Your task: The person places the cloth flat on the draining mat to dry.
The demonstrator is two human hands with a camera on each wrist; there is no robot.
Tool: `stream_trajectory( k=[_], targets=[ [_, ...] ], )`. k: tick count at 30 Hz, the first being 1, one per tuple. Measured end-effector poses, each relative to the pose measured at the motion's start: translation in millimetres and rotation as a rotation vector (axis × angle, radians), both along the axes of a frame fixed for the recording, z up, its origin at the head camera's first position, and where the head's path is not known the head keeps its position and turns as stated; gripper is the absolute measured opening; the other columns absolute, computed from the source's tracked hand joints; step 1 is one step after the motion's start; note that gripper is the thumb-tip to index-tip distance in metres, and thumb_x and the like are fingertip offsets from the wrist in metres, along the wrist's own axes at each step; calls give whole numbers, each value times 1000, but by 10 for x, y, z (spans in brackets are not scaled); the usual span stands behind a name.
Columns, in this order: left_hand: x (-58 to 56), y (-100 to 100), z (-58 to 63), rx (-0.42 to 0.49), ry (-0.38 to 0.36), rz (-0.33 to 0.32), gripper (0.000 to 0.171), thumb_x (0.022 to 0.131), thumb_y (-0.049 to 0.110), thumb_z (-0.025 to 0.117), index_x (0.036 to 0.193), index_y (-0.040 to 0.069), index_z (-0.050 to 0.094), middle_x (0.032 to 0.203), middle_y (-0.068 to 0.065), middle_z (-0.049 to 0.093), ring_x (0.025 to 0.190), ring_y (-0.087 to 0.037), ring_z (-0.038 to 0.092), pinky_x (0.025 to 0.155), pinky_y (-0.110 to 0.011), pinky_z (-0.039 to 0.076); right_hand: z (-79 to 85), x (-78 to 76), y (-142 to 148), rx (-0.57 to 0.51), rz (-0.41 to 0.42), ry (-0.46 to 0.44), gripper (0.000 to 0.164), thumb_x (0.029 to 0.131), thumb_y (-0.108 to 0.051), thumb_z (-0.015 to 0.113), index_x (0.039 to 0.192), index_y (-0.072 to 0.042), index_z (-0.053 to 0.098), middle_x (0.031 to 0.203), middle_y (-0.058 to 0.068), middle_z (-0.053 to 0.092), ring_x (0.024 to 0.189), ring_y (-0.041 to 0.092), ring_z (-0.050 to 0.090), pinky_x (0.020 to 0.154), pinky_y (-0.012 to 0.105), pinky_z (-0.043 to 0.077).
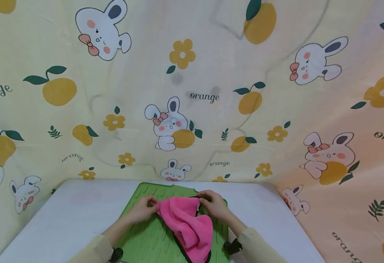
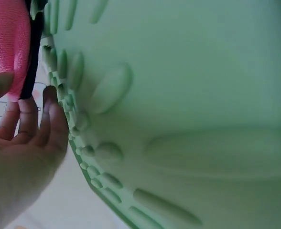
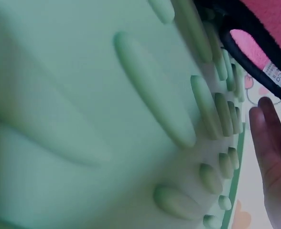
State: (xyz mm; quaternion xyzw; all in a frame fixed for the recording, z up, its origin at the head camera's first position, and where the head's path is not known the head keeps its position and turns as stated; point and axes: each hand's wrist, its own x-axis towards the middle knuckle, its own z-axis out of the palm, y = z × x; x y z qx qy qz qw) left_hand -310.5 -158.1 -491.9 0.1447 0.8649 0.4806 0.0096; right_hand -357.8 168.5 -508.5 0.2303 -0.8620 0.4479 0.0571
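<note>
A pink cloth (image 1: pixel 188 223) with black edging hangs in loose folds over a ridged green mat (image 1: pixel 139 241). My left hand (image 1: pixel 142 210) pinches its upper left corner. In the left wrist view, the thumb and fingers of that hand meet at the black edge of the cloth (image 2: pixel 9 43). At the upper right corner, my right hand (image 1: pixel 215 205) holds the edge between thumb and fingers. The right wrist view shows the black edging (image 3: pixel 250 52) running down to the fingers and a small white label (image 3: pixel 274 74) on the pink fabric.
The mat lies on a white table (image 1: pixel 261 219), with bare tabletop on both sides. Behind the table hangs a cream curtain (image 1: pixel 139 80) printed with rabbits and oranges. Black wrist devices (image 1: pixel 232 247) sit at both sleeves.
</note>
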Motion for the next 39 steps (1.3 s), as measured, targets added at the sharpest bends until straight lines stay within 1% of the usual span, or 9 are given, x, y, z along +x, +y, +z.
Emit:
stream_trajectory(
  k=[7,10,14,19,24,28,31,34,39],
  targets=[
    [-68,1,35,103,15,30,16,98,9,70,109,-3,66,100,-10,67,94,-23,69,73,-27,58,-34,48,45,-172,19,-115,21,102,-3,64,122,-2,71,118,19,69,91,22,70,74,34,62],
    [-97,5,55,163,-3,21,18,99,7,68,112,-4,65,105,-13,66,96,-25,72,74,-31,60,-17,73,64,-203,1,-116,21,102,-1,63,122,-1,70,118,20,68,85,19,70,71,34,62],
    [-118,4,87,229,-14,-4,20,101,7,66,116,-5,64,110,-16,64,89,-21,72,74,-35,61,9,99,88,-206,-37,-106,22,101,0,63,122,-3,71,119,19,68,82,16,70,71,35,62],
    [-151,-10,115,258,10,-31,20,101,7,66,117,-6,65,112,-18,67,78,-15,68,68,-29,59,32,126,127,-222,-68,-111,22,101,1,64,121,-2,71,120,19,68,83,15,69,74,40,62],
    [-211,-35,112,203,40,-12,18,100,10,69,113,-3,68,107,-14,69,69,-13,58,58,-24,50,57,160,157,-244,-93,-121,21,101,0,64,121,-1,71,121,20,67,87,20,70,74,41,62],
    [-282,-22,104,116,85,48,18,97,13,75,110,1,71,101,-8,69,72,-13,57,60,-23,48,48,151,180,-263,-117,-108,20,100,2,64,119,0,71,120,21,68,87,22,70,73,44,62],
    [-302,-2,81,70,105,67,18,96,12,75,110,1,71,102,-6,70,78,-15,60,65,-24,51,30,132,190,-252,-163,-104,20,99,4,65,116,-1,73,117,19,70,88,20,70,71,40,62],
    [-290,8,46,23,110,74,18,96,8,74,111,-1,71,104,-8,71,84,-17,65,70,-27,55,16,113,203,-179,-219,-101,18,98,2,67,113,-5,75,113,13,72,93,19,69,75,34,60],
    [-236,-3,-27,-69,57,114,25,92,3,74,116,-2,69,108,-10,70,92,-20,67,77,-35,58,-36,84,246,-40,-254,-68,16,96,-1,70,110,-7,77,106,8,75,96,21,68,80,32,55]
  ],
)
